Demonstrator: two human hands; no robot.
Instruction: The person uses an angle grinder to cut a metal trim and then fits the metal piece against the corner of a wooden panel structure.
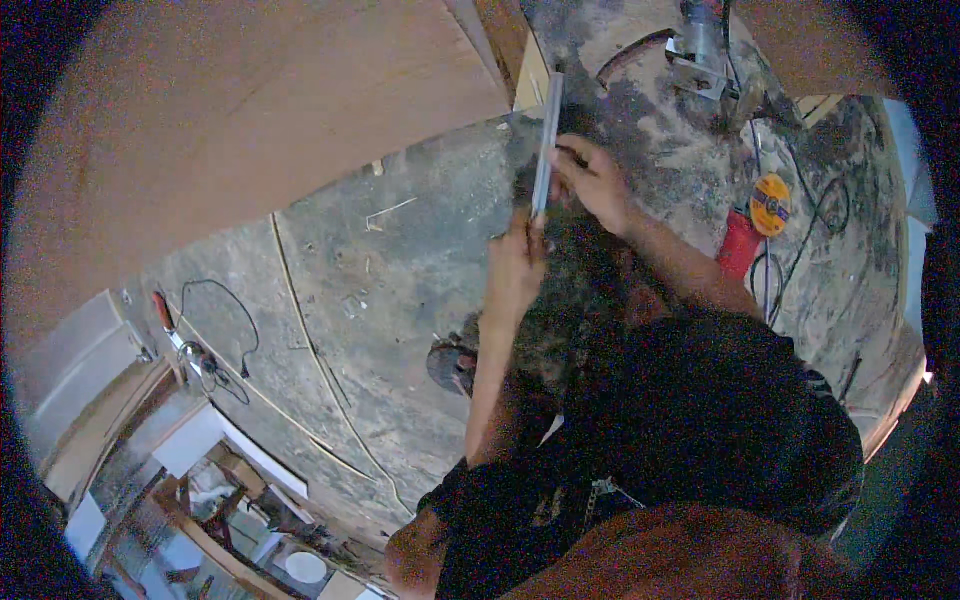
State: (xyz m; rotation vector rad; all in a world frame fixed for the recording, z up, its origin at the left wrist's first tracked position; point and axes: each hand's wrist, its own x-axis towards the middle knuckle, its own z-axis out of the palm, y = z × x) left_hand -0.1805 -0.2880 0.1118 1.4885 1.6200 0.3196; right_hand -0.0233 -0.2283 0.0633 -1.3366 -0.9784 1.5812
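Observation:
A slim, straight grey metal rail [547,150] with lengthwise grooves is held nearly upright in the picture, its far end close to a wooden edge. My left hand [517,258] is closed round its near end. My right hand [592,182] grips it along the middle from the right side, fingers bent against it. Part of the fingers of both hands is hidden, and so is whatever the right fingertips press on. Both hands are above the stained grey floor [400,260], between my body and a large wooden panel [250,120].
A power tool [703,55] stands at the far right, with cables trailing near a red object [738,243] and an orange disc [770,204]. On the left lie thin wooden strips [297,315] and a red-handled tool [163,310] with a cord. Wood scraps [235,470] fill the lower left.

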